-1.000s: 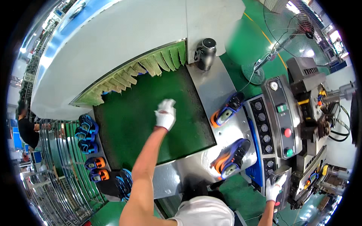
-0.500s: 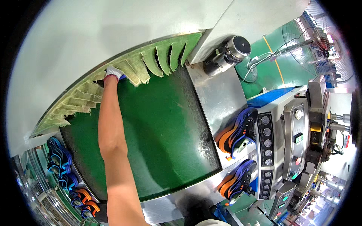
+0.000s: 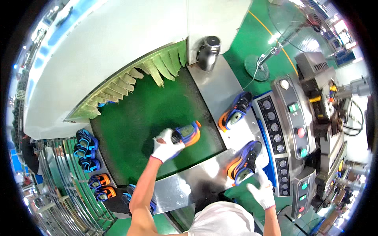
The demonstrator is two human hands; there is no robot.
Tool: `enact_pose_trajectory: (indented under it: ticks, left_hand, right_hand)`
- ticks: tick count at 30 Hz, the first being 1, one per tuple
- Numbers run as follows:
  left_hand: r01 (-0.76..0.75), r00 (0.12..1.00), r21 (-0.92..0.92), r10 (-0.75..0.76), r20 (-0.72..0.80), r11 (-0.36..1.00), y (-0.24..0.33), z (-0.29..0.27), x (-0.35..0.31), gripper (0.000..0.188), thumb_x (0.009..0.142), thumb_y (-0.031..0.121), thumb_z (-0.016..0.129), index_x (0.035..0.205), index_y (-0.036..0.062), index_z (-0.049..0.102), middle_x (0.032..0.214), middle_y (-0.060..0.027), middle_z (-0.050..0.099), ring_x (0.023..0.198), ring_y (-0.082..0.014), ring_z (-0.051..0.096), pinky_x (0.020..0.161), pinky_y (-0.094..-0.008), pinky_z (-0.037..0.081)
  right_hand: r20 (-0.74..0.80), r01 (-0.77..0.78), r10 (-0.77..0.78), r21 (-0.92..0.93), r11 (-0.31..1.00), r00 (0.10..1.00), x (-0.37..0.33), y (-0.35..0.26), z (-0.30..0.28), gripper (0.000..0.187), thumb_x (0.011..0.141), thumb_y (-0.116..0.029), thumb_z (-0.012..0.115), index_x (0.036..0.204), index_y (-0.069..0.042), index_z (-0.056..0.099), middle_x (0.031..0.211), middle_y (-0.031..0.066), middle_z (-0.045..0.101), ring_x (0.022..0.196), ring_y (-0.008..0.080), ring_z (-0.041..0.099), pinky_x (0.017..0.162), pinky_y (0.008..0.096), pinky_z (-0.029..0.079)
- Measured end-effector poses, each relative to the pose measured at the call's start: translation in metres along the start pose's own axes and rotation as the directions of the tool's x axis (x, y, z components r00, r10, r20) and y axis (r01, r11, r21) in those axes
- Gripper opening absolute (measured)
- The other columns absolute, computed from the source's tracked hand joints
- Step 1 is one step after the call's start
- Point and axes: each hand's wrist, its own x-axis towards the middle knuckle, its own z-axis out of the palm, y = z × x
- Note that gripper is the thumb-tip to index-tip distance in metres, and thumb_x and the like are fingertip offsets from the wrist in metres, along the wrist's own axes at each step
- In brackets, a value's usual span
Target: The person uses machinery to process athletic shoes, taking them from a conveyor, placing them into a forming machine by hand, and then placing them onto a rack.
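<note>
My left hand (image 3: 165,146), in a white glove, grips a sneaker (image 3: 188,133) in blue, black and orange by one end, over the green conveyor belt (image 3: 134,145). Its fingers are wrapped round the shoe, partly hidden. My right hand (image 3: 263,192), also gloved, is open with thumb and fingers apart and nothing in it. Close by its fingertips, a second blue and orange sneaker (image 3: 245,162) rests on the steel ledge; whether they touch I cannot tell. A matching sneaker (image 3: 236,111) lies farther back on that ledge.
A fringed green curtain (image 3: 130,80) hangs at the far end of the belt under a white housing (image 3: 130,43). A steel flask (image 3: 208,53) stands on the ledge. Control panels (image 3: 292,114) line the right. More shoes (image 3: 86,143) sit at the left edge, beside metal rollers (image 3: 63,173).
My left hand has come back from the curtain with a sneaker, moving nearer and to the right. My right hand has come into view beside the ledge. The whole view has shifted.
</note>
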Motion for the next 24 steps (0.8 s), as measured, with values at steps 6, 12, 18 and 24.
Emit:
enact_pose_trajectory:
  ticks: [6, 12, 18, 24]
  left_hand:
    - [-0.754, 0.539, -0.072, 0.677, 0.502, 0.653, 0.2, 0.023, -0.073, 0.052, 0.075, 0.045, 0.083, 0.108, 0.0066, 0.07, 0.104, -0.0167, 0.071, 0.097, -0.0372, 0.07, 0.085, -0.045, 0.056]
    - [-0.955, 0.166, -0.139, 0.859, 0.485, 0.263, 0.401, 0.011, -0.083, 0.049, 0.078, 0.044, 0.083, 0.107, 0.0067, 0.07, 0.103, -0.0134, 0.071, 0.1, -0.0349, 0.068, 0.085, -0.0448, 0.053]
    - [-0.95, 0.307, -0.119, 0.929, -0.206, 0.288, 0.534, 0.043, -0.085, 0.055, 0.083, 0.01, 0.083, 0.133, -0.0008, 0.062, 0.137, -0.0198, 0.063, 0.125, -0.0377, 0.062, 0.109, -0.0443, 0.049]
    - [-0.947, 0.319, -0.008, 0.935, -0.153, 0.322, 0.6, 0.111, -0.016, 0.041, 0.095, 0.007, 0.069, 0.135, 0.0002, 0.06, 0.139, -0.0191, 0.062, 0.129, -0.0355, 0.059, 0.112, -0.0431, 0.046]
  right_hand:
    - [0.039, 0.614, -0.63, -0.276, 0.739, 0.776, 0.023, -0.043, -0.009, 0.083, 0.084, -0.053, 0.076, 0.133, 0.01, 0.053, 0.115, 0.0277, 0.063, 0.112, 0.0405, 0.063, 0.094, 0.0484, 0.05]
    - [-0.151, 0.383, -0.363, 0.141, 0.913, 0.92, -0.001, 0.043, -0.102, 0.078, 0.075, -0.062, 0.082, 0.123, -0.004, 0.066, 0.086, 0.0174, 0.07, 0.077, 0.0265, 0.066, 0.073, 0.0374, 0.053]
    - [0.01, -0.034, 0.101, 0.968, 0.247, 0.995, -0.123, 0.154, -0.19, 0.061, 0.079, -0.01, 0.084, 0.134, -0.001, 0.062, 0.111, 0.0083, 0.072, 0.099, 0.0132, 0.066, 0.087, 0.0283, 0.055]
    - [-0.405, 0.422, 0.14, 0.785, -0.454, 0.903, -0.155, 0.241, -0.163, 0.087, 0.071, 0.005, 0.072, 0.152, 0.001, 0.044, 0.132, 0.0192, 0.067, 0.111, 0.0334, 0.07, 0.096, 0.0459, 0.059]
